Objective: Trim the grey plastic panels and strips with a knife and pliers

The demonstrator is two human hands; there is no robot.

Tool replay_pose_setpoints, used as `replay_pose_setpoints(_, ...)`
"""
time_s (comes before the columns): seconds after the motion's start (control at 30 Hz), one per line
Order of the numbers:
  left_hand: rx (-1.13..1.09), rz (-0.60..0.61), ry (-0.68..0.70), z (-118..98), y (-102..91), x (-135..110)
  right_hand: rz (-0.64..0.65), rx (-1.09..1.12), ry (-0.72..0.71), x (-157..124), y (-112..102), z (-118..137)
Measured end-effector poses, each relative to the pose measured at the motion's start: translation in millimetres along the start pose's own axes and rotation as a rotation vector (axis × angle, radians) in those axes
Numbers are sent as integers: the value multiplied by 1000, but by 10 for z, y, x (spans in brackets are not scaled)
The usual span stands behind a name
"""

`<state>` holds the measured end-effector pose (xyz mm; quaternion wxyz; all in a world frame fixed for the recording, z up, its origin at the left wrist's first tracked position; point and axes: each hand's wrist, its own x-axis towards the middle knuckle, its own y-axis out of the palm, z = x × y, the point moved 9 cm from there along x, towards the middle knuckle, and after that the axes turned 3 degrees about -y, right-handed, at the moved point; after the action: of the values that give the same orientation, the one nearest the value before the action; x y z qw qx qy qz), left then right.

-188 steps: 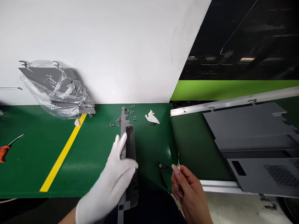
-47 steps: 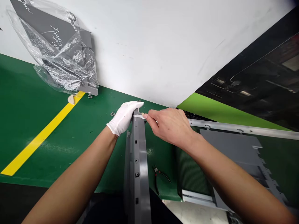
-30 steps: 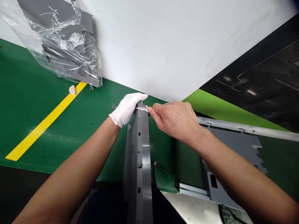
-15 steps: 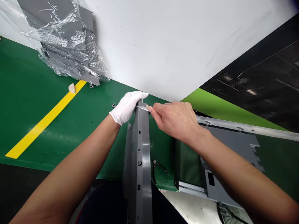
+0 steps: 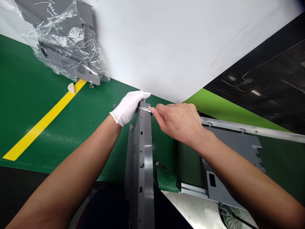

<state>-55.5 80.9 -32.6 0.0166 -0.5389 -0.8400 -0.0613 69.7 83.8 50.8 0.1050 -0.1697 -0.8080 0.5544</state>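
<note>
Blade (image 5: 144, 109), pinched by right hand (image 5: 179, 121), points left across upper end of grey panel (image 5: 145, 143), its long axis running down-frame, left hand (image 5: 128, 108) gripping that end.

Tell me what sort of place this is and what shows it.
Probably a factory workstation: what looks like a ribbed conveyor belt bears a grey panel beside the green workbench, pliers lie on the workbench, and the gloved left hand holds a slotted grey part.
</note>
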Motion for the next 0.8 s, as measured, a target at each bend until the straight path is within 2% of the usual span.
replay_pose_setpoints(0.37,91,-35,-45,-38,-32,-40,10,17,-5,-70,-6,37)
replay_pose_setpoints(0.53,75,-62,-48,1,-64,-27,-5,129,-51,-174,-37,151)
replay_pose_setpoints(0.63,28,-31,-17,-13,-41,-12,-72,360,41,-203,-46,23)
replay_pose_setpoints(0.8,-24,-14,-58,-40,15,-99,-276,945,336,-314,79,-421)
